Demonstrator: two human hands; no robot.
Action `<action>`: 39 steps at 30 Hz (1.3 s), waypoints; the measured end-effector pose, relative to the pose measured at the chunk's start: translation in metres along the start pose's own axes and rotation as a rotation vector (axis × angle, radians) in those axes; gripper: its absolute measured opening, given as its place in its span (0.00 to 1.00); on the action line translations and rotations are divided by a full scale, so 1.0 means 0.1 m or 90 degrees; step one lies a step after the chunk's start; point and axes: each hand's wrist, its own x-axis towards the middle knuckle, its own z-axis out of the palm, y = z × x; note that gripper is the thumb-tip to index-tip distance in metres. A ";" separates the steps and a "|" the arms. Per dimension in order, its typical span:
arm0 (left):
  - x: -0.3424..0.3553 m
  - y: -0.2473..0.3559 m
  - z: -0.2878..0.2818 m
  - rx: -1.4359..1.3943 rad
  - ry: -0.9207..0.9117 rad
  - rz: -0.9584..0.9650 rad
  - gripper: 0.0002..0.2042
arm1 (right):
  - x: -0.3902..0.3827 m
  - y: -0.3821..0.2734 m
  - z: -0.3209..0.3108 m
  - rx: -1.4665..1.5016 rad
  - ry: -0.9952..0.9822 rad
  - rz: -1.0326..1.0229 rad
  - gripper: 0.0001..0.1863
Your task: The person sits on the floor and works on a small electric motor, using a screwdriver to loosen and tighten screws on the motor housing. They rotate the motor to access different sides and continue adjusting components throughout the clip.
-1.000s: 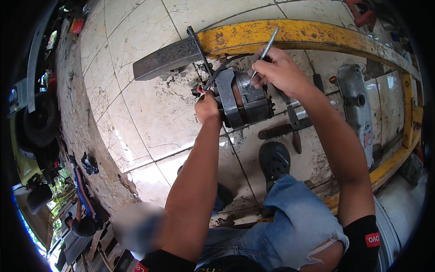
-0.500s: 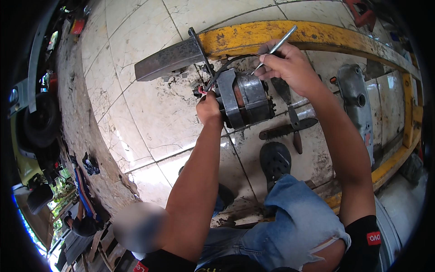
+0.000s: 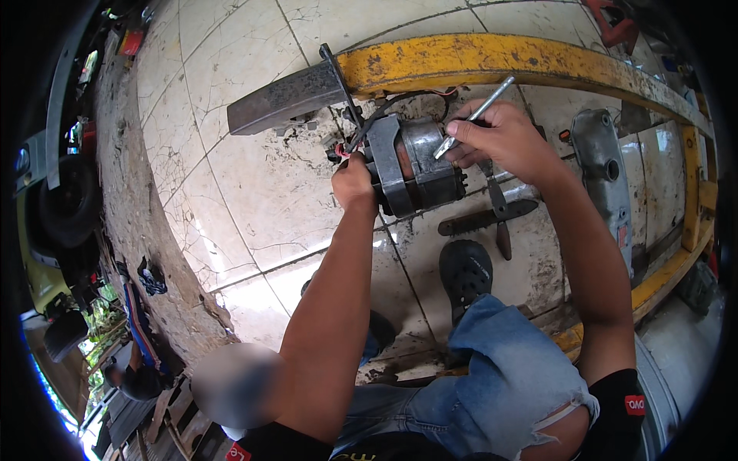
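A grey electric motor [image 3: 423,165] with a reddish band showing in its side rests at the floor's middle. My left hand [image 3: 354,183] grips its left end, next to red and dark wires [image 3: 343,151]; some of those fingers are hidden behind the housing. In my right hand [image 3: 500,140] is a slim silver metal rod [image 3: 492,97], pinched between thumb and fingers. It slants, with its flat lower tip at the motor's right part; whether it touches I cannot tell. A black cable [image 3: 384,108] loops behind the motor.
A worn yellow metal frame [image 3: 461,61] runs behind and down the right, ending in a dark metal beam [image 3: 284,98]. Dark flat-bladed tools [image 3: 484,220] lie right of the motor, near my shoe [image 3: 465,275]. A grey metal cover [image 3: 596,154] lies farther right. Another person [image 3: 138,380] is at far left.
My right hand has come nearer to me and slightly right, bringing the rod's tip from the motor's far edge down onto its right part. My left hand stays almost in place.
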 end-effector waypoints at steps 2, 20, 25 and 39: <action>0.01 -0.01 0.00 -0.005 0.000 -0.005 0.27 | 0.06 -0.03 0.01 -0.017 -0.038 0.037 0.13; -0.04 0.01 -0.01 0.034 0.012 0.014 0.28 | 0.31 -0.04 0.12 -0.153 -0.052 -0.033 0.11; 0.07 -0.03 0.01 -0.007 -0.001 0.008 0.27 | 0.34 0.05 0.14 -0.096 0.085 -0.159 0.10; -0.01 0.02 -0.02 0.015 0.003 0.001 0.27 | -0.05 0.13 0.20 -0.049 0.029 -0.095 0.08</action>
